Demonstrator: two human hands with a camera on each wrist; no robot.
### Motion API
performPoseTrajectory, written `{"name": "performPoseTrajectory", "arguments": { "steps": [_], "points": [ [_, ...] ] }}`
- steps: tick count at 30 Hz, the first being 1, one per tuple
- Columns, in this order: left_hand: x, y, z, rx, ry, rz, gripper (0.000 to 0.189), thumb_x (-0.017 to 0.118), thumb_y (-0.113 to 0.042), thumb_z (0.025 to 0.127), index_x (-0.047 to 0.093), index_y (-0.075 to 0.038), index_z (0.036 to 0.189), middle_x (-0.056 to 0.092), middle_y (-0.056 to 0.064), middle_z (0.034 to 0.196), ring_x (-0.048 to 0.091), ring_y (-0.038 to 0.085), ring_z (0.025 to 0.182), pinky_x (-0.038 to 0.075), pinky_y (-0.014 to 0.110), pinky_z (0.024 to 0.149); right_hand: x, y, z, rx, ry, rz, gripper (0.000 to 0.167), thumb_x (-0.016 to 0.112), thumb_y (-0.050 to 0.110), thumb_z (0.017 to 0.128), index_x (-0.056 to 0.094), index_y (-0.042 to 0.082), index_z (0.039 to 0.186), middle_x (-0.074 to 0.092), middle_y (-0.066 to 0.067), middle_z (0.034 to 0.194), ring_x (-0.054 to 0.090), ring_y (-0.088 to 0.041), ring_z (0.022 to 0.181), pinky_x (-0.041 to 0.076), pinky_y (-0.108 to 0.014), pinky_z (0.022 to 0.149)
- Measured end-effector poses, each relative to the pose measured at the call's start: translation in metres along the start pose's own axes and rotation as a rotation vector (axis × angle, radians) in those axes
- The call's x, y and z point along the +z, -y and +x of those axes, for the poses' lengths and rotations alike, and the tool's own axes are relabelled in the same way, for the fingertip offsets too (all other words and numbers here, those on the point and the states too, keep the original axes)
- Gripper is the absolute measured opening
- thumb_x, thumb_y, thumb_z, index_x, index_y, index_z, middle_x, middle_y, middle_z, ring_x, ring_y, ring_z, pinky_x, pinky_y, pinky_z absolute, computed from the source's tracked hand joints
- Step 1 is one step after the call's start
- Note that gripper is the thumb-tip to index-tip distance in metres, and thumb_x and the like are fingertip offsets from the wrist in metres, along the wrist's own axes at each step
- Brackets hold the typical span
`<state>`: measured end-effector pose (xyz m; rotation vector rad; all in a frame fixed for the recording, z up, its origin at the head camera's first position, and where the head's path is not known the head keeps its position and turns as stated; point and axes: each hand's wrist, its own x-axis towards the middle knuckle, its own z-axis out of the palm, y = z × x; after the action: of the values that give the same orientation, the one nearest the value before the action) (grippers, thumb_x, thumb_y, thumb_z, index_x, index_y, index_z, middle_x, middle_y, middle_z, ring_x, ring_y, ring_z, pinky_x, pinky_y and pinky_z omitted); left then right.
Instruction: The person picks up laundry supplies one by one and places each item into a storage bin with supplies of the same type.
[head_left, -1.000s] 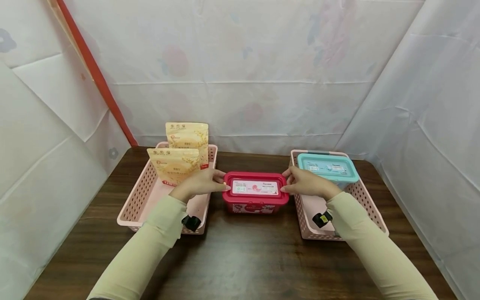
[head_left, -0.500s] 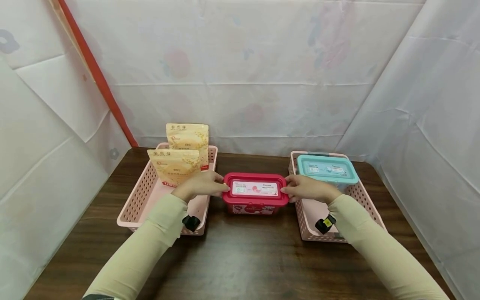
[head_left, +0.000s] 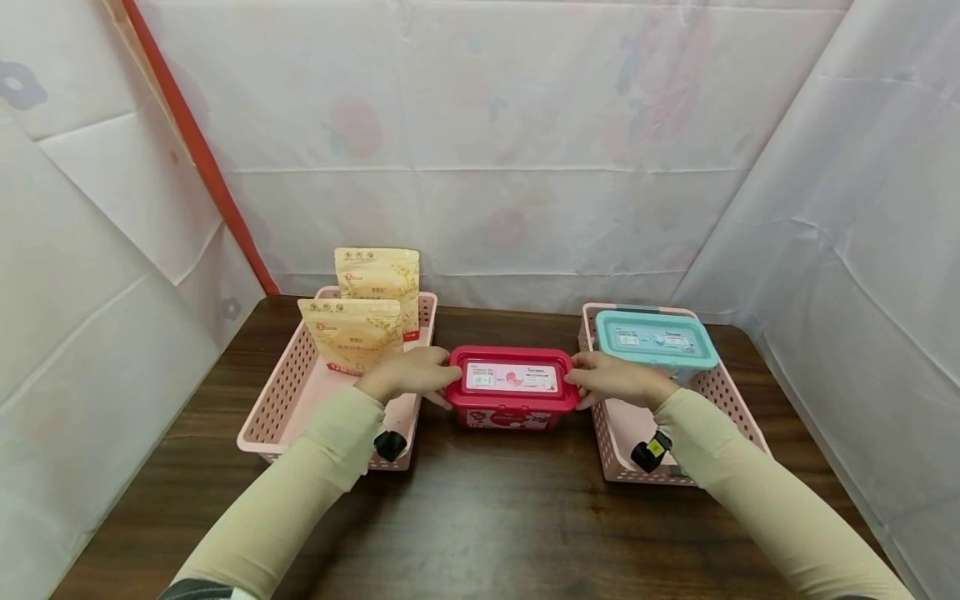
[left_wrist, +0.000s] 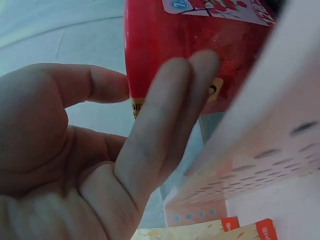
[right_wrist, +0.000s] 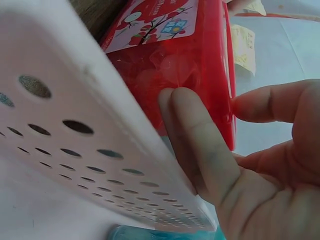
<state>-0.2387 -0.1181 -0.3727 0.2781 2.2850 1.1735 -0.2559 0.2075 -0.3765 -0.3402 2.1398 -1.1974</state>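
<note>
A red lidded plastic box (head_left: 513, 387) with a pink-and-white label stands on the dark wooden table, between two baskets. My left hand (head_left: 416, 372) grips its left end, the thumb on the lid's edge. In the left wrist view, the left fingers (left_wrist: 155, 120) lie fairly straight against the box's side below the rim. At the opposite end my right hand (head_left: 618, 379) holds the box likewise, thumb at the lid. Its fingers (right_wrist: 200, 130) press the side wall, close beside the right basket's rim. Rounded shapes show faintly through the box's translucent red wall.
The left pink perforated basket (head_left: 258, 421) contains two yellow pouches: a front pouch (head_left: 352, 333) and a back pouch (head_left: 378, 275). A turquoise lidded box (head_left: 656, 337) sits in the back of the right pink basket (head_left: 738, 400). White sheeting (head_left: 480, 142) encloses the table (head_left: 495, 517).
The fingers of both hands have shifted from around the lid's ends to lower down, below the rim. The red box has not visibly moved.
</note>
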Motion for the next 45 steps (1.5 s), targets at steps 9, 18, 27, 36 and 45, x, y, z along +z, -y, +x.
{"name": "performPoseTrajectory", "arguments": {
  "steps": [9, 18, 27, 36, 45],
  "points": [
    [0.002, -0.003, 0.0, -0.01, -0.021, 0.039, 0.044, 0.048, -0.021, 0.104, 0.047, 0.012, 0.132, 0.062, 0.02, 0.117, 0.072, 0.028, 0.092, 0.057, 0.04, 0.087, 0.003, 0.0, -0.002, -0.006, 0.005, 0.058, 0.047, 0.042, 0.016, 0.106, 0.032, -0.012, 0.143, 0.049, -0.028, 0.129, 0.062, -0.03, 0.104, 0.056, -0.046, 0.089],
    [0.007, -0.001, 0.001, -0.029, -0.016, -0.038, 0.039, 0.044, -0.019, 0.105, 0.047, 0.011, 0.129, 0.059, 0.02, 0.116, 0.069, 0.024, 0.092, 0.056, 0.044, 0.088, 0.008, -0.004, 0.002, -0.025, -0.011, 0.084, 0.047, 0.039, 0.013, 0.106, 0.029, -0.014, 0.142, 0.045, -0.032, 0.132, 0.06, -0.031, 0.107, 0.057, -0.042, 0.086],
    [0.005, -0.003, 0.002, -0.001, -0.036, -0.072, 0.039, 0.043, -0.016, 0.105, 0.046, 0.014, 0.13, 0.058, 0.023, 0.117, 0.07, 0.027, 0.092, 0.057, 0.045, 0.086, 0.008, -0.002, 0.003, -0.037, -0.041, 0.071, 0.045, 0.038, 0.012, 0.105, 0.031, -0.015, 0.14, 0.046, -0.031, 0.129, 0.062, -0.03, 0.103, 0.058, -0.042, 0.085],
    [-0.002, -0.002, -0.002, 0.067, -0.064, -0.255, 0.043, 0.049, -0.013, 0.1, 0.045, 0.018, 0.13, 0.056, 0.024, 0.111, 0.064, 0.027, 0.091, 0.058, 0.042, 0.085, 0.0, 0.001, -0.003, -0.1, -0.099, 0.157, 0.046, 0.041, 0.012, 0.105, 0.035, -0.016, 0.14, 0.056, -0.019, 0.1, 0.059, -0.019, 0.084, 0.058, -0.044, 0.083],
    [-0.006, -0.003, -0.006, 0.143, -0.096, -0.434, 0.048, 0.053, -0.013, 0.102, 0.043, 0.02, 0.135, 0.063, 0.019, 0.104, 0.065, 0.019, 0.086, 0.055, 0.045, 0.091, -0.007, 0.002, -0.012, -0.149, -0.101, 0.301, 0.047, 0.041, 0.013, 0.106, 0.032, -0.016, 0.143, 0.06, -0.021, 0.111, 0.066, -0.018, 0.087, 0.059, -0.032, 0.078]
  ]
}}
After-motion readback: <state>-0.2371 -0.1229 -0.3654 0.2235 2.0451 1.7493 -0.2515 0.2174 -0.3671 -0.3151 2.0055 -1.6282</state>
